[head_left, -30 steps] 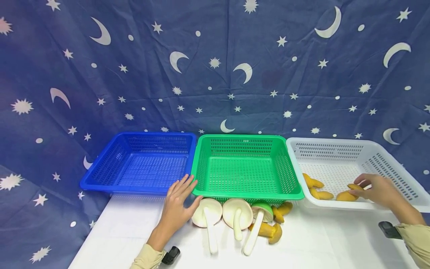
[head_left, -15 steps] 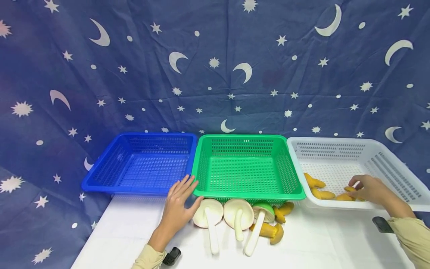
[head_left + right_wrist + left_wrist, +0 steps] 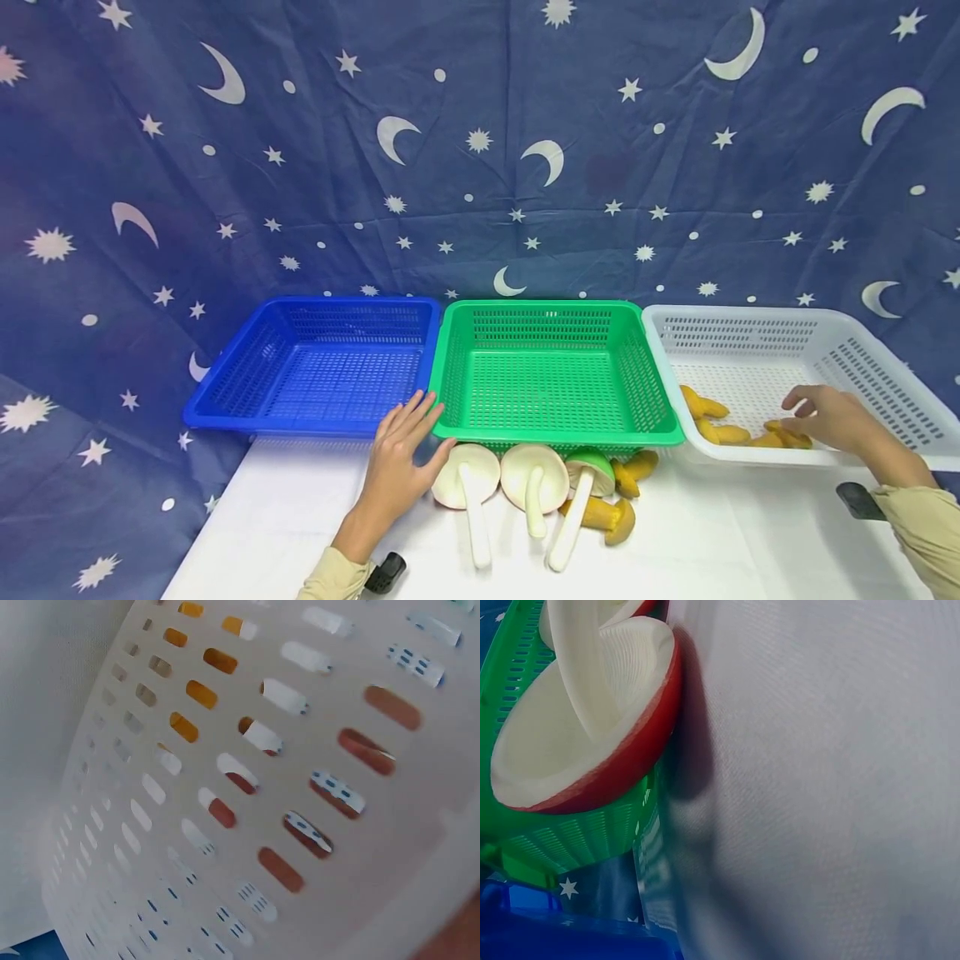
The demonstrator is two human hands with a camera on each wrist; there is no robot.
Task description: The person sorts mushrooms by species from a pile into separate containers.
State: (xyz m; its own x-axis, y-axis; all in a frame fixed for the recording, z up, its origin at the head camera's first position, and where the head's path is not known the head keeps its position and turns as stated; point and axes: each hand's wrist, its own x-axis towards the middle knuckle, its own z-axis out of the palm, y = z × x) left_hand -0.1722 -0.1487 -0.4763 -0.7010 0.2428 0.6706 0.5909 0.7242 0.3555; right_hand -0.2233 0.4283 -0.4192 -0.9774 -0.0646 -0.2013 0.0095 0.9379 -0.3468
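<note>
My right hand (image 3: 840, 421) hangs inside the white basket (image 3: 750, 457) with fingers loosely bent and nothing in its grasp. Just beside its fingertips lies a yellow-brown toy mushroom (image 3: 793, 435), close to another mushroom (image 3: 767, 440). Two more yellow mushrooms (image 3: 703, 404) lie at that basket's left end. On the white cloth, my left hand (image 3: 397, 467) has its fingers spread, near the green basket (image 3: 555, 437). Right of its thumb lies a mushroom (image 3: 474, 517) with its pale underside up; the left wrist view shows its red cap (image 3: 630, 769). The right wrist view sees the hand only through slots.
A blue basket (image 3: 285, 422) stands left of the green one. In front of the green basket lie a second pale mushroom (image 3: 536, 500), a green-capped mushroom (image 3: 573, 517) and two yellow mushrooms (image 3: 600, 514). A blue curtain (image 3: 480, 167) hangs behind.
The right hand has let go of the yellow mushroom, which now lies on the white basket's floor, and has lifted slightly off it. The left hand stays in place.
</note>
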